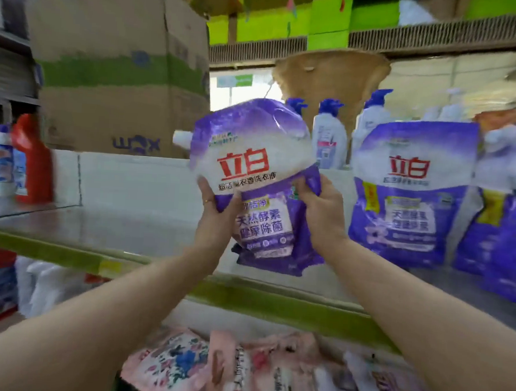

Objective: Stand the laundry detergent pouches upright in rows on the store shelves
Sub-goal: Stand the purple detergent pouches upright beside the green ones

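A large cardboard box is seen at upper left behind a grey store shelf edged in green, and purple-and-white standing pouches are lined upright at the shelf's right end. One more purple pouch is held in the air above the shelf's middle, tilted, its white spout pointing left. It is gripped by the left hand at its left edge and the right hand at its right.

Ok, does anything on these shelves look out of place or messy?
The pink pouches at the bottom of the view lie flat in a jumble instead of standing. The purple pouch, gripped by the left hand and right hand, is tilted and creased at its middle. No spill shows.
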The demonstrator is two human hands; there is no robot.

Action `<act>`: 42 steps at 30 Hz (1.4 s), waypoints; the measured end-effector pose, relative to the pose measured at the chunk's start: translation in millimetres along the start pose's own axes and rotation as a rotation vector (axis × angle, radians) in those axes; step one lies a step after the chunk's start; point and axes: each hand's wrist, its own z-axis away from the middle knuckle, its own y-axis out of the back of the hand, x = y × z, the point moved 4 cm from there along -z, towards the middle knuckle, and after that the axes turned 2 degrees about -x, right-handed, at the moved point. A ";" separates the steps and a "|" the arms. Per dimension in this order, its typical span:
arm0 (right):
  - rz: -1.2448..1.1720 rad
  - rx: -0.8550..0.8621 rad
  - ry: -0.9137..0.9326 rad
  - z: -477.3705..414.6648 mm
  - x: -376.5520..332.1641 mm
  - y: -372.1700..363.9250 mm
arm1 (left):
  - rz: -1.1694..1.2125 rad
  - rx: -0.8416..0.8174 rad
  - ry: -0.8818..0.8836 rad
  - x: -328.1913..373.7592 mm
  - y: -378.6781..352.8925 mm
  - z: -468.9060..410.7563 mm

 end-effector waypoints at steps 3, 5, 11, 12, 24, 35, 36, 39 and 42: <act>-0.055 0.088 -0.039 -7.4 -7.0 56.2 | 0.139 -0.122 -0.049 16.7 -52.0 8.8; -0.076 0.139 -0.072 -12.0 -9.5 92.4 | 0.159 -0.195 -0.094 26.7 -87.9 15.1; 0.063 0.294 0.002 -20.2 -25.9 183.4 | 0.260 -0.312 -0.152 38.2 -178.9 30.5; 0.105 0.308 0.018 -21.9 -27.8 194.9 | 0.267 -0.322 -0.153 39.2 -191.3 31.9; 0.404 0.228 -0.173 -27.3 -15.7 248.6 | 0.176 -0.294 -0.187 26.4 -239.5 22.7; 1.464 -0.079 -0.329 24.9 -60.9 232.4 | -0.421 -0.297 -0.038 9.6 -211.1 56.4; 1.522 -0.082 -0.343 28.1 -60.7 230.0 | -0.431 -0.331 -0.035 8.1 -212.2 60.2; 1.601 -0.127 -0.442 28.1 -51.7 221.9 | -0.408 -0.400 -0.026 5.8 -217.6 58.3; 1.526 -0.097 -0.577 15.6 -43.2 221.5 | -0.457 -0.422 -0.066 12.4 -225.8 50.1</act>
